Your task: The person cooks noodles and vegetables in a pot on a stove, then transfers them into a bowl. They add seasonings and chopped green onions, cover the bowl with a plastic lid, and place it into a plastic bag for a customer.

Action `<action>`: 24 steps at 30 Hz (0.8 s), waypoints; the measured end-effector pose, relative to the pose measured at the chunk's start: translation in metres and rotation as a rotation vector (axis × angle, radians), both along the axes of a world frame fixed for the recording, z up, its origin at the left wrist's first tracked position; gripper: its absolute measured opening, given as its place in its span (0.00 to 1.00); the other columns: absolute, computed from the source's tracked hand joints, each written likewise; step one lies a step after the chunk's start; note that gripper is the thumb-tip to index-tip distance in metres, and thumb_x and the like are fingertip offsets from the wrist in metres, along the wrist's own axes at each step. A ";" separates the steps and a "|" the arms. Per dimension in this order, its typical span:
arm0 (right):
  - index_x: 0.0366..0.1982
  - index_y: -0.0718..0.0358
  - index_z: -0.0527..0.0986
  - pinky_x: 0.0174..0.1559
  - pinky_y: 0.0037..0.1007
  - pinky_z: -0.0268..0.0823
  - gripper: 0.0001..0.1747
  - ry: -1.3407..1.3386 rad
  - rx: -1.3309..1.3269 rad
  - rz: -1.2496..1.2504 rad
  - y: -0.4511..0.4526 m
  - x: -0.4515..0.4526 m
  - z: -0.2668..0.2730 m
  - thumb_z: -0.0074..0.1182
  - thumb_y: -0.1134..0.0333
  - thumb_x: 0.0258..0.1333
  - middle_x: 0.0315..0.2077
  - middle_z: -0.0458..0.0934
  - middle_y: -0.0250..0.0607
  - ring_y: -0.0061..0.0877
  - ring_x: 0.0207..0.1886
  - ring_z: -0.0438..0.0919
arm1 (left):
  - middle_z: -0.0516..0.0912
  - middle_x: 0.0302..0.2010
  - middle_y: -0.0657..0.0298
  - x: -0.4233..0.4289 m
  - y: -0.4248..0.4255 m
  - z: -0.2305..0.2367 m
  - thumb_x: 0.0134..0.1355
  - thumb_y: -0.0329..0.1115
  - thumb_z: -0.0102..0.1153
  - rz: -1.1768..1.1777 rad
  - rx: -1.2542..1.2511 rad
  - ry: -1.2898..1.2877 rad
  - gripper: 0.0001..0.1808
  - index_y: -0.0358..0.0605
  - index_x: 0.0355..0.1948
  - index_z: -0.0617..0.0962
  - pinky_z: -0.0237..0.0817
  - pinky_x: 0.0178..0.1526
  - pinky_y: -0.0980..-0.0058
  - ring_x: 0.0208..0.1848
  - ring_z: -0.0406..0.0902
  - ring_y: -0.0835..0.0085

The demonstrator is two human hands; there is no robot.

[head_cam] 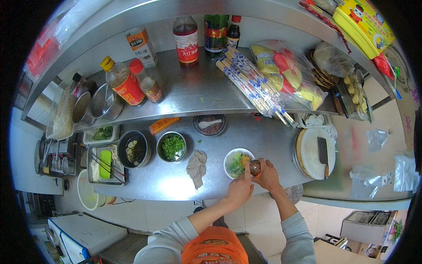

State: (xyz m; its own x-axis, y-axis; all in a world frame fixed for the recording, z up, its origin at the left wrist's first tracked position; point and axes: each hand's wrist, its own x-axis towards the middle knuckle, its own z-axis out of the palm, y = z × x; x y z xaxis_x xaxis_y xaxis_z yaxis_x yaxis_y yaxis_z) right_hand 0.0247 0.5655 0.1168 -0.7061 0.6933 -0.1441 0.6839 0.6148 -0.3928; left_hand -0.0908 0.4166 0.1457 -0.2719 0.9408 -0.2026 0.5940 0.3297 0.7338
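Note:
A white bowl (pixel 225 164) stands near the front of the steel worktable, with chopped greens (pixel 236 165) and a yellow-orange food (pixel 244 159) in it. My right hand (pixel 267 175) grips a small jar (pixel 255 167) with dark, speckled contents, tilted at the bowl's right rim. The jar's mouth points toward the bowl. My left hand (pixel 240 189) is at the bowl's near side, index finger stretched out beside the jar, thumb apart. Whether that fingertip touches the jar or the bowl is hard to tell. Nothing shows in the left hand.
Left of the bowl lie a crumpled cloth (pixel 196 167), a pot of chopped herbs (pixel 171 147) and a dark pot (pixel 134 149). A cleaver (pixel 322 150) rests on a round cutting board (pixel 310 138) at right. Wrapped chopsticks (pixel 252 84) overhang the shelf edge (pixel 184 112).

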 end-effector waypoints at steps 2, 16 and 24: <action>0.56 0.58 0.72 0.48 0.50 0.79 0.42 -0.027 0.004 0.020 0.001 -0.002 0.001 0.78 0.60 0.35 0.45 0.80 0.50 0.51 0.49 0.82 | 0.84 0.46 0.36 -0.001 0.001 0.001 0.65 0.35 0.65 -0.006 -0.039 -0.012 0.56 0.22 0.79 0.41 0.79 0.47 0.54 0.43 0.87 0.45; 0.57 0.58 0.71 0.48 0.50 0.79 0.43 -0.061 0.004 0.052 0.007 -0.004 -0.001 0.77 0.60 0.37 0.45 0.79 0.51 0.52 0.49 0.82 | 0.84 0.47 0.36 -0.005 0.003 -0.003 0.65 0.35 0.65 -0.018 -0.040 0.004 0.57 0.22 0.79 0.40 0.81 0.45 0.55 0.43 0.87 0.45; 0.56 0.57 0.72 0.50 0.49 0.79 0.42 -0.062 0.020 0.034 0.006 -0.007 0.001 0.76 0.64 0.33 0.44 0.80 0.51 0.52 0.47 0.82 | 0.85 0.41 0.34 -0.004 0.001 -0.010 0.64 0.34 0.65 0.024 0.025 -0.006 0.62 0.33 0.80 0.31 0.79 0.44 0.48 0.40 0.86 0.37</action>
State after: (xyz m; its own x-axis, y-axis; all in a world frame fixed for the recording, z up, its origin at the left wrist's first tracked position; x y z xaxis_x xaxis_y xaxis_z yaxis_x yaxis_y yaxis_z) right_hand 0.0181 0.5712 0.1183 -0.7192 0.6724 -0.1747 0.6853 0.6452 -0.3379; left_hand -0.0952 0.4177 0.1356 -0.2931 0.9389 -0.1805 0.5819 0.3250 0.7455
